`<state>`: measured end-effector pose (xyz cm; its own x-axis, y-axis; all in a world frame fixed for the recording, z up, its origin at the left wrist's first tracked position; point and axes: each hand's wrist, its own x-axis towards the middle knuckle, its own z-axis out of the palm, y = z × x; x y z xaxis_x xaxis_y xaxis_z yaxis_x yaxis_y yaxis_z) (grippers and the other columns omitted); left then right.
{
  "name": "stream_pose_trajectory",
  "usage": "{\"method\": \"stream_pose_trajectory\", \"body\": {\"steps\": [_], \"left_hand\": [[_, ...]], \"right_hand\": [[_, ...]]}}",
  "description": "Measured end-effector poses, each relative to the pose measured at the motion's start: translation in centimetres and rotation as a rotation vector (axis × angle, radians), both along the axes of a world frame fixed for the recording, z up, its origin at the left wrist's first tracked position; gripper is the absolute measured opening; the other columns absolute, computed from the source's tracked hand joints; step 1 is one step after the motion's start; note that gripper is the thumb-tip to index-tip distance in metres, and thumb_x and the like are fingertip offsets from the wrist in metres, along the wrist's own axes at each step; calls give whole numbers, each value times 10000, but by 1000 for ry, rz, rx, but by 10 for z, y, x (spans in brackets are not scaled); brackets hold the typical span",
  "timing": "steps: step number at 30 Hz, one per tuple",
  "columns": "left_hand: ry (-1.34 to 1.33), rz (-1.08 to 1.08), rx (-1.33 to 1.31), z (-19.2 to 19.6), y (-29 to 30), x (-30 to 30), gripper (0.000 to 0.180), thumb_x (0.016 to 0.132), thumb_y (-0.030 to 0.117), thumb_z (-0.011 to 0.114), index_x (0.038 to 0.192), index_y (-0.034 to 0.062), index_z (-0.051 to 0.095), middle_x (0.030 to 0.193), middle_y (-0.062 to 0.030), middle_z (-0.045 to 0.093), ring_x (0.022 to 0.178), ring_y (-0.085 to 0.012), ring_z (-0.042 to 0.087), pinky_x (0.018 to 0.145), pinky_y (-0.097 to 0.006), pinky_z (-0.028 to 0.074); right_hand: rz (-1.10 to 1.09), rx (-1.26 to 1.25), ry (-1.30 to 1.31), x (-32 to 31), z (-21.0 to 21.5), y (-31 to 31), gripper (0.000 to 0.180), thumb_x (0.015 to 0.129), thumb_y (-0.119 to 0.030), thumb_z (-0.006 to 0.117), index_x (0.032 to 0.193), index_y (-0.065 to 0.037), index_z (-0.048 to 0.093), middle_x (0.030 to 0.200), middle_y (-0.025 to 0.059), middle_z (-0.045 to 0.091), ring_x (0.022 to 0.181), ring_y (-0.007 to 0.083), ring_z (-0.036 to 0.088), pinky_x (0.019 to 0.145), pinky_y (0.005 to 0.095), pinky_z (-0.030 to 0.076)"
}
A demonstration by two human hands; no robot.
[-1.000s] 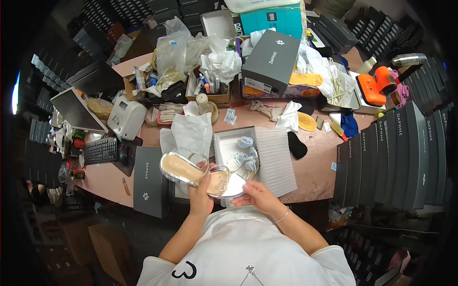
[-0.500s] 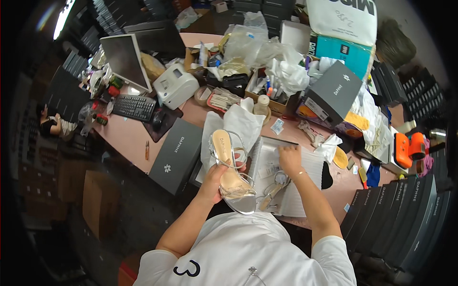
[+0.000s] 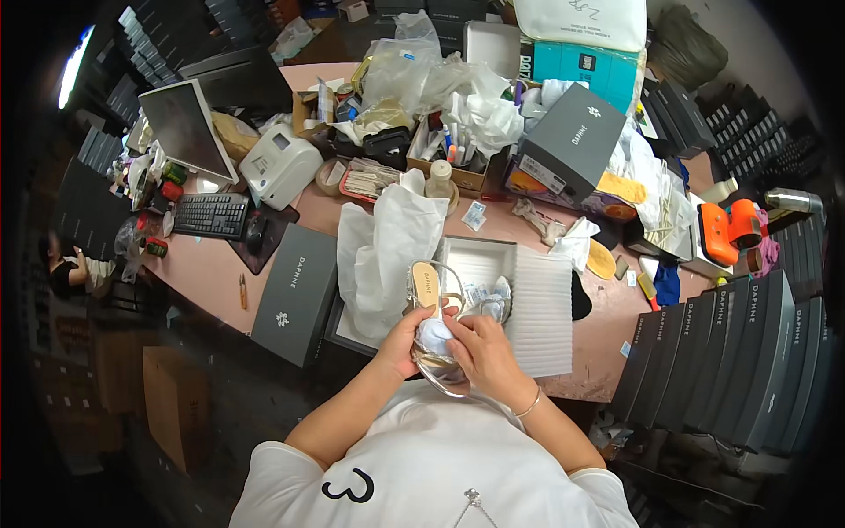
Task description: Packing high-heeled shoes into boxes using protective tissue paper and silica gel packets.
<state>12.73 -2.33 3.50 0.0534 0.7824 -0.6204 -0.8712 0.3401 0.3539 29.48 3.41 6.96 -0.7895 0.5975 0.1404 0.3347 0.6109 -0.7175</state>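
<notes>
A silver strappy sandal (image 3: 426, 282) with a beige insole is upright in front of my body, heel end away from me. My left hand (image 3: 402, 343) is closed around its left side. In the front straps sits a crumpled white wad (image 3: 434, 336), and my right hand (image 3: 493, 359) pinches it from the right. Just beyond, the other silver sandal (image 3: 497, 301) lies in the open shoebox (image 3: 480, 250), partly hidden by my right hand. White tissue paper (image 3: 396, 236) spreads beside that box, and a ribbed white foam sheet (image 3: 542, 308) lies on its right.
A dark grey shoebox (image 3: 297, 295) stands left, near pliers (image 3: 243, 290). Farther back are a keyboard (image 3: 211, 216), a label printer (image 3: 280, 165) and a cluttered carton (image 3: 471, 179). Stacked shoeboxes (image 3: 704, 352) rise at the right. An orange tape dispenser (image 3: 715, 234) sits behind them.
My right hand has come from the open box to the held sandal, and a white wad now sits in its front straps. The view has shifted somewhat.
</notes>
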Motion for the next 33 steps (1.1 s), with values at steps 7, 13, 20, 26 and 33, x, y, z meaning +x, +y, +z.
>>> {"method": "stream_pose_trajectory", "body": {"steps": [7,13,20,26,33], "left_hand": [[-97,-97,-52,-12,-2,10,403,923,227,494,1277,36,472,1214,-113,579,1117,-252,570,969,-432,467],[-132,-137,-58,-18,-7,14,387,926,240,517,1256,40,489,1156,-99,594,1038,-208,586,919,-390,496],[-8,-93,4,-10,-4,11,404,870,172,540,1246,29,509,1095,-77,609,955,-163,573,880,-355,501],[156,-207,97,-4,0,11,417,859,157,502,1246,4,528,1058,-84,629,932,-162,586,852,-339,511],[210,-279,292,-7,11,0,535,951,401,456,1302,-2,485,1021,-115,634,898,-172,627,798,-333,537]], "right_hand": [[82,162,23,13,4,-9,446,823,-165,631,1226,-4,526,1121,164,554,1036,315,537,879,411,419],[69,85,82,16,-15,-22,345,802,-82,634,1126,6,554,1049,151,576,964,321,559,827,411,457],[-23,-93,140,3,9,-36,560,813,-201,705,1277,7,473,1051,177,568,927,338,550,801,398,457],[58,-251,53,7,14,-36,711,764,-247,764,1354,-34,430,1125,178,567,1009,332,538,853,416,443],[-311,-245,150,35,2,11,809,802,-76,717,1467,-60,257,1255,177,536,1212,260,493,965,372,432]]}}
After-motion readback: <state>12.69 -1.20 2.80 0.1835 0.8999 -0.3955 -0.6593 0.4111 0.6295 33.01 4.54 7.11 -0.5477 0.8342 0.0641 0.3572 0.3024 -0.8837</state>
